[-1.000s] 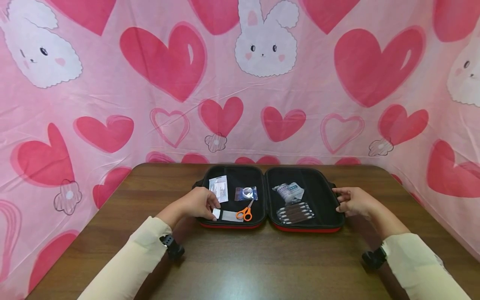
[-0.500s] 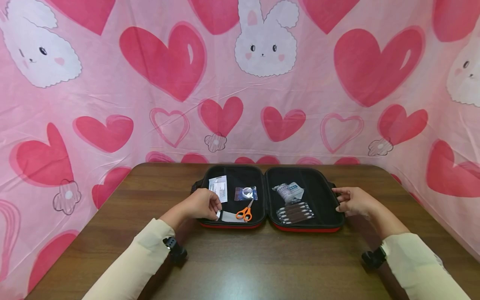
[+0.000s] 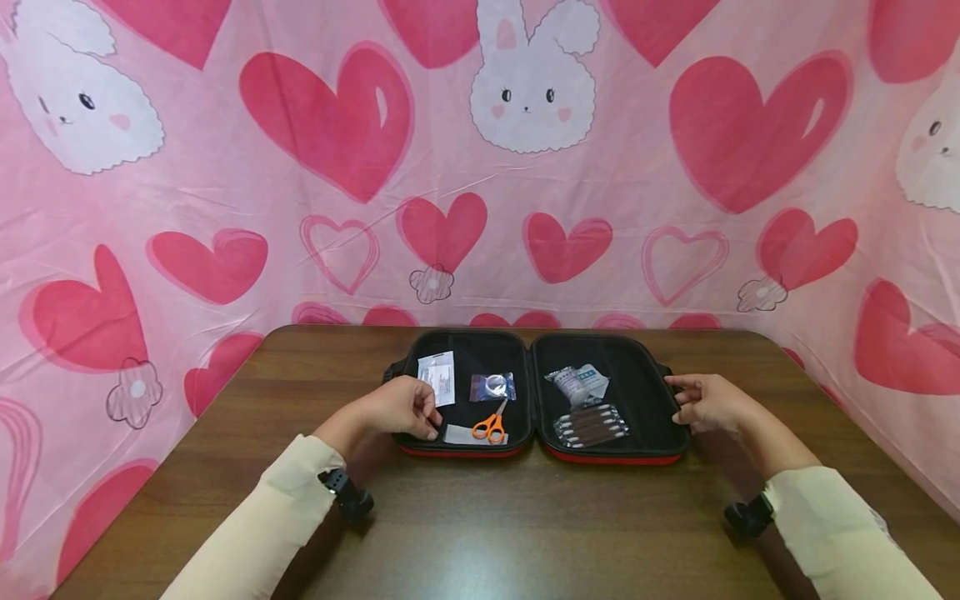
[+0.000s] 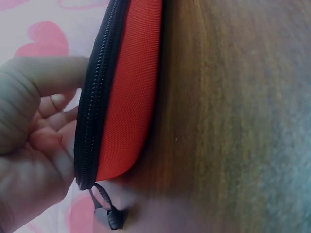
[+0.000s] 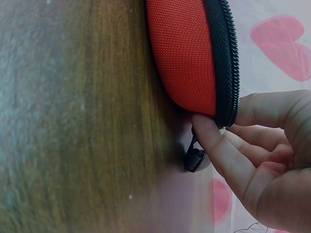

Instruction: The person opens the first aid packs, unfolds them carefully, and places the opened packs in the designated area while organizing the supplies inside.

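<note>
An open black-lined first-aid case [image 3: 637, 367] with a red shell lies flat on the table. My left hand [image 3: 401, 407] reaches over its front left corner, bent fingertips just left of a pale grey strip [image 3: 456, 434]; nothing shows between them. The left wrist view has that hand [image 4: 39, 121] behind the zipped rim, which hides the fingertips. Orange-handled scissors [image 3: 489, 428] lie across the strip. At the case's right edge my right hand [image 3: 708, 404] grips the rim; in the right wrist view its thumb [image 5: 218, 148] presses under the red corner.
The left half also holds a white sachet [image 3: 438, 377] and a small roll in a blue packet [image 3: 492, 386]. In the right half lie a clear packet of rolled bandage [image 3: 576, 385] and packed cotton swabs [image 3: 591, 427]. A patterned pink cloth [image 3: 480, 250] hangs behind the table.
The grey strip has slid right under the scissors. The white end that my left fingers pinched no longer shows beside them. My right hand has stayed on the rim.
</note>
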`<state>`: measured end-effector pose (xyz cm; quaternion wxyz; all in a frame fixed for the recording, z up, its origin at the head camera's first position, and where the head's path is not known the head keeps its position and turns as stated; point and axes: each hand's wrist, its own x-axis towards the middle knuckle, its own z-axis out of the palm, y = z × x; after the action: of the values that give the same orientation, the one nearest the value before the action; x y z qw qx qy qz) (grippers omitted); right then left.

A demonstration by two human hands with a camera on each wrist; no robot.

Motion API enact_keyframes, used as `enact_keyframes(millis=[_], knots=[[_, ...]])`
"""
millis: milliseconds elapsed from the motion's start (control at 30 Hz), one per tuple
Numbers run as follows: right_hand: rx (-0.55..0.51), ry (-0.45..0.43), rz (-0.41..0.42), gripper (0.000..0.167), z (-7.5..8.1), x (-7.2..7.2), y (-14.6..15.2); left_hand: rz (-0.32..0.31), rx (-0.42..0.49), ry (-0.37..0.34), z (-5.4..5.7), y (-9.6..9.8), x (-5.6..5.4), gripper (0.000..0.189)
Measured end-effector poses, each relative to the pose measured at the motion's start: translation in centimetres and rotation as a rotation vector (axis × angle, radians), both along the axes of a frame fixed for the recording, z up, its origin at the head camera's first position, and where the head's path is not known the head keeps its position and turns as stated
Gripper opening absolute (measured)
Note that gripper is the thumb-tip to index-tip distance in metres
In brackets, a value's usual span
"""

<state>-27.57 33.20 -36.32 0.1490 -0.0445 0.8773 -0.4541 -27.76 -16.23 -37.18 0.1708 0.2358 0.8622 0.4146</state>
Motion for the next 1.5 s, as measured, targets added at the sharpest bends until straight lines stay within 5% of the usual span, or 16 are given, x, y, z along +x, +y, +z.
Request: enact_keyframes(millis=[400,633,1000,1267,1500], knots=[[0.001,0.016,-0.001,0.076,0.2,0.1,0.0,0.143,-0.056,0.294,1.1,-0.7,-1.1,0.024],[0.005,0.012,-0.009,0.076,0.1,0.0,0.1,0.183,-0.144,0.321,1.2,-0.5,-2.5,0.028],[-0.015,0.009,0.006,0.077,0.1,0.0,0.1,0.080,-0.376,0.419,0.8,0.8,-3.5,0.078],[-0.017,0.003,-0.004,0.076,0.0,0.0,-0.1,0.087,-0.364,0.418,-0.2,0.9,-3.1,0.064],[-0.012,0.015,-0.008,0.076,-0.2,0.1,-0.1,0.092,-0.178,0.399,-0.2,0.3,-2.6,0.026]])
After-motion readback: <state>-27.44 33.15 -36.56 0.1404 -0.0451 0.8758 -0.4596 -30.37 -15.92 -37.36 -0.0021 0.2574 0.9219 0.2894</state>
